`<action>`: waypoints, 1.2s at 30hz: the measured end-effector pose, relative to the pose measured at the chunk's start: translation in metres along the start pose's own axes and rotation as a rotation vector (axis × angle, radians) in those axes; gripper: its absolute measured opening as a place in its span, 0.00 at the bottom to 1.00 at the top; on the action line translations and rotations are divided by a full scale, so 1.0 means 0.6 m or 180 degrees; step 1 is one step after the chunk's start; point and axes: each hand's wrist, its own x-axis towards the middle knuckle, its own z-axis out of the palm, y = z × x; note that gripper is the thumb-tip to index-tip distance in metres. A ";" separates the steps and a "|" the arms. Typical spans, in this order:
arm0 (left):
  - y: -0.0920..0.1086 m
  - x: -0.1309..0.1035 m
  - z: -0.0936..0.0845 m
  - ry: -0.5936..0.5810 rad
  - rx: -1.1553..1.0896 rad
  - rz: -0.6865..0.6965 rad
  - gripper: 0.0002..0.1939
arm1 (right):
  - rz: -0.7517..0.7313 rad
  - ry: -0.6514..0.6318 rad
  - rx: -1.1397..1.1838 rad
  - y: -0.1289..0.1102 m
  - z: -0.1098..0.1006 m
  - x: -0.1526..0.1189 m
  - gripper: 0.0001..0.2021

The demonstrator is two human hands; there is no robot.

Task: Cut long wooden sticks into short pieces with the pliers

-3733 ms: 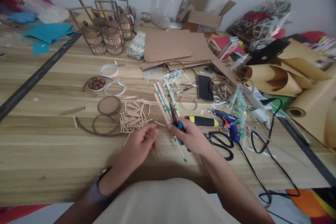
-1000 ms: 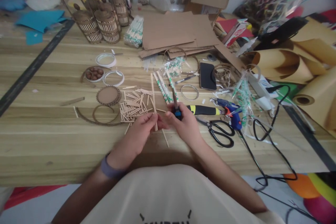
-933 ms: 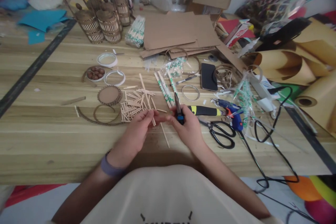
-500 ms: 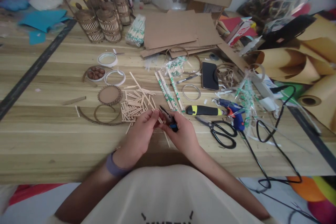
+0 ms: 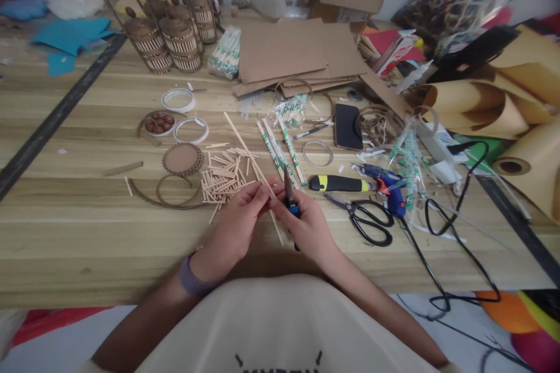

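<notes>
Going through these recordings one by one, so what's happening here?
Someone's left grip pinches a long wooden stick. The right grip holds a blue-handled tool, its jaws clear of that stick. Short sticks lie heaped just beyond the left grip, and black-handled scissors lie to the right.

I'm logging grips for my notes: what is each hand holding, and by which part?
Left hand: a stick, near its closer end. Right hand: pliers, by the handles.
</notes>
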 end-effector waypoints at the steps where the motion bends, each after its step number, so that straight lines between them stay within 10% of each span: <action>1: 0.000 -0.001 0.001 0.0006 -0.0083 -0.0002 0.14 | 0.0017 0.0020 0.0025 -0.002 -0.001 0.001 0.13; 24: 0.020 -0.007 0.005 0.0115 -0.0352 0.0103 0.08 | 0.0168 0.0238 0.0237 0.003 0.006 -0.007 0.12; 32: 0.023 0.002 -0.019 -0.0801 0.0118 -0.0547 0.16 | 0.1629 -0.1177 0.2575 0.001 0.002 -0.004 0.22; 36: 0.025 0.000 -0.017 -0.0491 0.0161 -0.0433 0.17 | 0.1850 -0.1398 0.2952 0.004 -0.002 -0.009 0.18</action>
